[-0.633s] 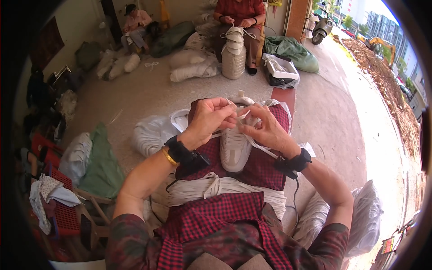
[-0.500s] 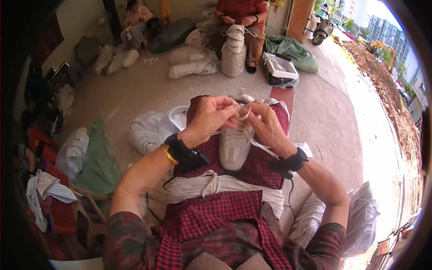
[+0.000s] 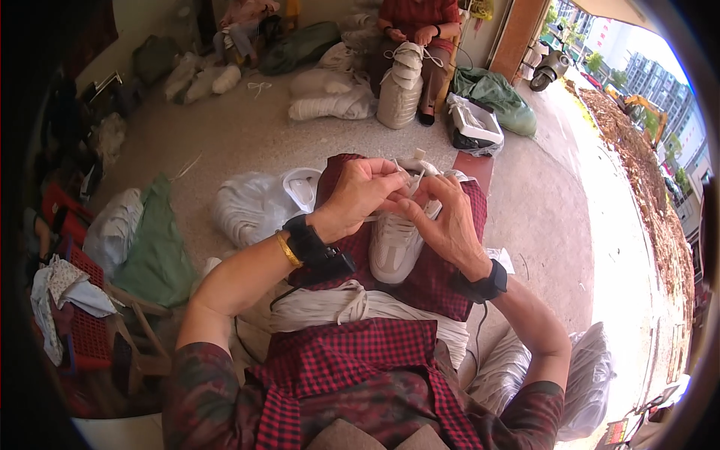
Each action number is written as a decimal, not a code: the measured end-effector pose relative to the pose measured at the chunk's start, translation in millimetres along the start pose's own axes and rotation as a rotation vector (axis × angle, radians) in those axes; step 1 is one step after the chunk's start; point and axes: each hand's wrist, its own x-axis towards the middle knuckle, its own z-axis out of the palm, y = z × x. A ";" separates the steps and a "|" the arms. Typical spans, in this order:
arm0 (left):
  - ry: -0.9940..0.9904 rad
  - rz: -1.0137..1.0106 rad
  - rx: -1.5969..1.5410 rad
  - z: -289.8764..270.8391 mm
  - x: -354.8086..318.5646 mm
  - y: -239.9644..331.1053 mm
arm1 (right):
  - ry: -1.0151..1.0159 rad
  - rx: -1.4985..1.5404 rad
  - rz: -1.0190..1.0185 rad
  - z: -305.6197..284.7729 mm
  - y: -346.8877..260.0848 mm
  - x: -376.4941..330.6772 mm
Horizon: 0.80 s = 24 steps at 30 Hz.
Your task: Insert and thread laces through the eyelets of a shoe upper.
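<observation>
**Two hands lacing one white shoe on a plaid lap**

The fingertips of both hands meet over the top of a single white shoe (image 3: pixel 396 241). The left hand (image 3: pixel 358 196) is curled, its fingers pinched on a white lace (image 3: pixel 415 178) at the shoe's opening; the right hand (image 3: pixel 448 223) is bent over the same spot, thumb and forefinger closed on the lace too. Exactly which eyelet they work at is hidden by the knuckles.

The shoe lies on the lap, over a red checked cloth (image 3: pixel 435 281), toe toward the person, its upper end covered by the hands. Each wrist wears one black band, two in all, and the left wrist also carries one gold bangle (image 3: pixel 287 250).

Below the shoe a bundle of white laces (image 3: pixel 352 307) lies across the lap. One white plastic bag (image 3: pixel 244 206) sits on the floor just left of the knees, with a second white shoe (image 3: pixel 302 185) against it.

Farther off, two other people sit by the wall, both cut off at the top edge; one holds a stack of white shoes (image 3: pixel 400 86), too small to count.
</observation>
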 end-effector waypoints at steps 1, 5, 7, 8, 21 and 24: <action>-0.037 0.034 0.000 1.8 0.3 -1.6 | -0.002 -0.001 -0.001 2.7 3.7 0.3; -0.053 -0.037 0.055 -4.4 0.5 0.6 | 0.009 0.030 -0.004 4.5 4.9 6.5; -0.033 -0.025 0.033 -5.8 1.1 -2.8 | -0.034 -0.011 0.001 0.9 -2.7 8.7; -0.015 -0.008 0.009 -4.9 1.0 -2.9 | -0.023 -0.027 0.003 -0.9 -7.4 9.8; 0.292 0.112 0.065 -108.7 -8.0 9.4 | 0.511 0.289 0.341 -56.4 96.2 -13.0; 0.600 0.240 -0.014 -232.8 -29.5 18.0 | 0.755 0.202 0.517 -117.0 151.1 -43.4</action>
